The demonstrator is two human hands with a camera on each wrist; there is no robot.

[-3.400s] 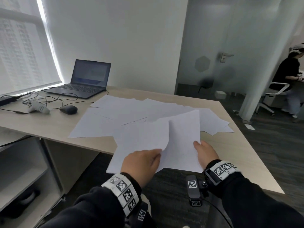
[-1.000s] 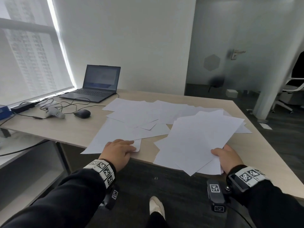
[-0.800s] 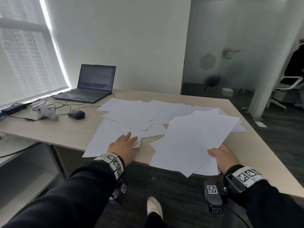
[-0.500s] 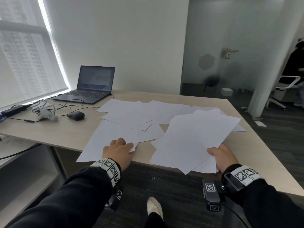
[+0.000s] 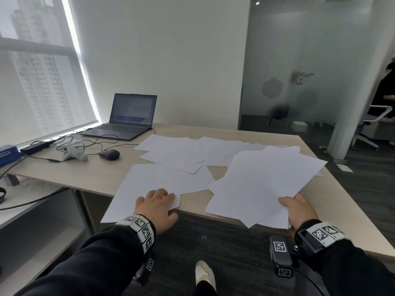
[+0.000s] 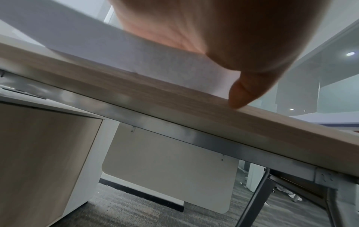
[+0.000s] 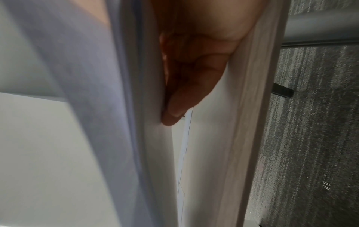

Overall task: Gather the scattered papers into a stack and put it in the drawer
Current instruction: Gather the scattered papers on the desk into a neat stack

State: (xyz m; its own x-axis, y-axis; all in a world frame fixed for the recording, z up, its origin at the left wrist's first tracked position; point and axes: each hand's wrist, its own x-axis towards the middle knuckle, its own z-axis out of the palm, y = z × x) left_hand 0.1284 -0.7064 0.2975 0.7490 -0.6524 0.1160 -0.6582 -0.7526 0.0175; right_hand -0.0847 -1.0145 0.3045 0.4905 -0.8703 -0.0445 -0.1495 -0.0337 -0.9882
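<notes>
White papers (image 5: 192, 150) lie scattered over the middle of the wooden desk (image 5: 245, 133). My right hand (image 5: 297, 210) grips a fanned stack of sheets (image 5: 263, 184) at its near corner, thumb on top; the stack rests on the desk's front right. In the right wrist view its fingers (image 7: 186, 86) lie under the stack (image 7: 116, 107). My left hand (image 5: 157, 205) sits on a large loose sheet (image 5: 145, 180) that overhangs the front edge. Its fingers are curled on top, and its thumb (image 6: 240, 95) touches the desk edge (image 6: 136, 92) beneath the paper (image 6: 155, 58).
An open laptop (image 5: 128, 118), a mouse (image 5: 109, 154), cables and a white handheld device (image 5: 75, 153) occupy the desk's back left. A low side shelf (image 5: 32, 221) stands at the left. A cabinet panel (image 6: 38, 153) is under the desk. A seated person (image 5: 384, 92) is far right.
My left hand has curled its fingers and drawn the large sheet toward me, so it hangs further over the front edge. The right hand keeps its hold on the stack.
</notes>
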